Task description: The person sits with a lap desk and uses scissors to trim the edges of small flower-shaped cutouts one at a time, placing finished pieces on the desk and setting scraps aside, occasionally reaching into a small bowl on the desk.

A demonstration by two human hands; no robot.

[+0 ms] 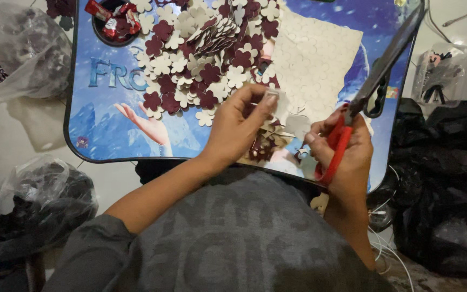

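1. Pale floor all around, with a small blue picture-printed lap counter (104, 135) in the middle, seen from above the person's head.
2. Left hand (239, 127) is over the near edge of the counter, grip narrow, thumb and fingers pinched on a small pale cut-out piece (285, 108).
3. Right hand (341, 154) is just beside the left, grip closed through the red handles of a pair of scissors (377, 81).
4. Scissor blades are dark and point up and away toward the counter's far right corner; cannot tell how far apart the blades are.
5. Pale piece sits between the two hands, above the counter's near edge, touching the left fingertips; its exact shape is too blurred to tell.
6. Pile of flower-shaped cut-outs (201, 59), maroon and cream mixed, covers the counter's middle and far part.
7. Cream sheet (320, 59) with punched-out flower outlines lies right of the pile, partly under it.
8. Round dark cup recess (115, 24) at the far left corner holds red-wrapped sweets.
9. Clear plastic bag (17, 54) with dark contents is on the floor at far left; another one (39, 200) is near left.
10. Black plastic bags (444, 178) are heaped at right, well apart from the hands.
11. Grey top (233, 238) of the person fills the bottom of the view.
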